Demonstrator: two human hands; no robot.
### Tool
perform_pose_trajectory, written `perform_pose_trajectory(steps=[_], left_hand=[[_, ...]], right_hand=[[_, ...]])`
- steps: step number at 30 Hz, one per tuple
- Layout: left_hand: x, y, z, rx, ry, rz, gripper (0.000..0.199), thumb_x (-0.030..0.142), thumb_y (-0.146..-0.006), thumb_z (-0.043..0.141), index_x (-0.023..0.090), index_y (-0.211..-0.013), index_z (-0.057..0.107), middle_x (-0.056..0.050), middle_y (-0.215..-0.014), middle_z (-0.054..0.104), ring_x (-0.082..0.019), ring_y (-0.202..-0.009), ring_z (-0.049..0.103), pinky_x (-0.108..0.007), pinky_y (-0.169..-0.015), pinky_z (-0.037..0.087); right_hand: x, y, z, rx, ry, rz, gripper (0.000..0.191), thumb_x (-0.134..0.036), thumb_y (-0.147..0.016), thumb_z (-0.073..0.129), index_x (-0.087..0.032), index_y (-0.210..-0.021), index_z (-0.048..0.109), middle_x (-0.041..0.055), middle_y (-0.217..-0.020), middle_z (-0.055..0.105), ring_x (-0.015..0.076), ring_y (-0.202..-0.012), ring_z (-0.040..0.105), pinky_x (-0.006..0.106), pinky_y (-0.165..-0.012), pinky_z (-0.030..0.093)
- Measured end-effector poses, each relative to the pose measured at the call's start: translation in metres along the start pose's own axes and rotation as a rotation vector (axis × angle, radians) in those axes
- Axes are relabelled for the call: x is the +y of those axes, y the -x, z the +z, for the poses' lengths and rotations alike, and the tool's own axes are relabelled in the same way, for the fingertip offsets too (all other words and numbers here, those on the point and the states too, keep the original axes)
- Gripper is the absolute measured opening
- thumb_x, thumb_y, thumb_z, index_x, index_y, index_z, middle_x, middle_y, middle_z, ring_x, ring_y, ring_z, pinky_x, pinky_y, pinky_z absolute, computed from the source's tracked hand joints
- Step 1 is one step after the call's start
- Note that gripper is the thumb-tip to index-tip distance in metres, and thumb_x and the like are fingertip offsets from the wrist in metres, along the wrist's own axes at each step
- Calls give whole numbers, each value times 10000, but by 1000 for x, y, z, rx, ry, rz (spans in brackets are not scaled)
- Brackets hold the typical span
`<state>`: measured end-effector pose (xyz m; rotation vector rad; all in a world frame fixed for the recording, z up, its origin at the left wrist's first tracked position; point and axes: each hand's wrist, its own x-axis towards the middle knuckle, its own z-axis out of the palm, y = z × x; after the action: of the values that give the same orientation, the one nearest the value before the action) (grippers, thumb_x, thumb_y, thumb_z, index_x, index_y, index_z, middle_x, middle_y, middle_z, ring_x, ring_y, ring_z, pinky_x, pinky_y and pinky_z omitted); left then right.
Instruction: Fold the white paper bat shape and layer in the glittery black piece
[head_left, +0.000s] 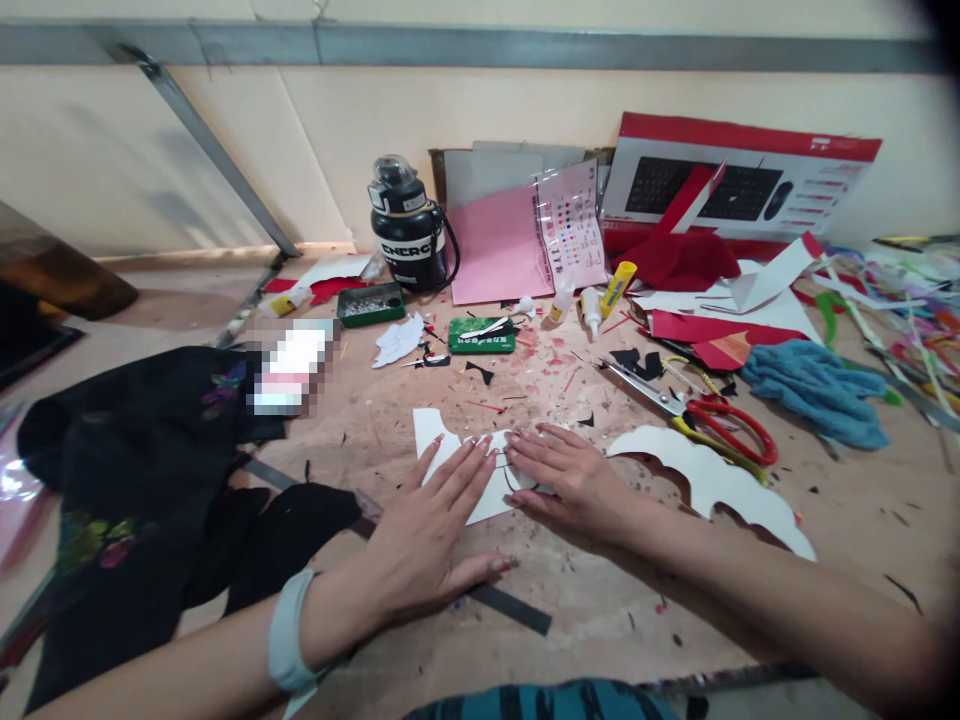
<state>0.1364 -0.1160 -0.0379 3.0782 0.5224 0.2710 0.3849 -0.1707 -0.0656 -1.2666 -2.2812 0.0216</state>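
Note:
Under both hands lies a piece of white paper (487,507) with thin black curved strips or lines on it. My left hand (442,510) rests flat on its left part, fingers stretched forward and thumb spread to the right. Across the right part lies my right hand (562,470), its fingers out flat and their tips close to those of the left. The hands hide much of the paper. A scalloped white paper cut-out (705,465) is beside my right hand, and red-and-yellow handled scissors (686,408) rest just beyond it. A dark strip (514,610) lies below my left hand.
At the back stand a black bottle (411,235), a pink sheet (495,245) and a keyboard box (742,180). Green tins (481,343), glue bottles (591,310) and scraps lie beyond the hands. A blue cloth (817,390) is at right, black fabric (142,500) at left.

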Motion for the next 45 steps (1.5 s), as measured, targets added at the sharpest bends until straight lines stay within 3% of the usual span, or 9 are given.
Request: perform_pose_trajectory(steps=[8,15,23,32,45], left_hand=[[-1,-1,9,-26,33,39,967,711,-943,402,88,-1601,65,-183,-1546,424,-285,-1459,362,-449,-1231,5],[-2,-1,10,-14,29,39,971,725,-937,397,91,-1601,80,-196,-1542,420,-291,-1438,398,-459,-1233,44],[-1,-3,9,7,8,39,975,720,-934,413,81,-1598,93,-194,-1536,431,-296,-1429,409,-455,-1224,61],[-1,-2,9,13,23,45,972,708,-931,435,75,-1595,115,-178,-1549,420,-287,-1444,380,-448,-1228,66],[-2,-4,8,16,56,46,967,713,-941,404,98,-1604,60,-182,-1545,424,-298,-1429,405,-474,-1226,108]], right_hand=[[0,1,2,14,-15,1,379,-391,-979,584,-118,-1232,658,149,-1309,666,263,-1188,660,489,-1069,490],[5,-1,-5,122,-39,-9,349,-337,-974,614,-130,-1255,626,136,-1278,692,223,-1194,648,453,-1117,425],[13,5,-30,-9,-30,73,423,-445,-893,704,-141,-1186,672,144,-1137,703,283,-975,633,447,-814,523],[12,4,-28,-68,-35,96,275,-365,-938,658,-178,-1136,701,114,-1078,686,253,-929,586,411,-812,472],[13,2,-31,-108,-18,92,253,-385,-955,625,-202,-1101,719,116,-1072,671,254,-933,567,410,-821,467]])
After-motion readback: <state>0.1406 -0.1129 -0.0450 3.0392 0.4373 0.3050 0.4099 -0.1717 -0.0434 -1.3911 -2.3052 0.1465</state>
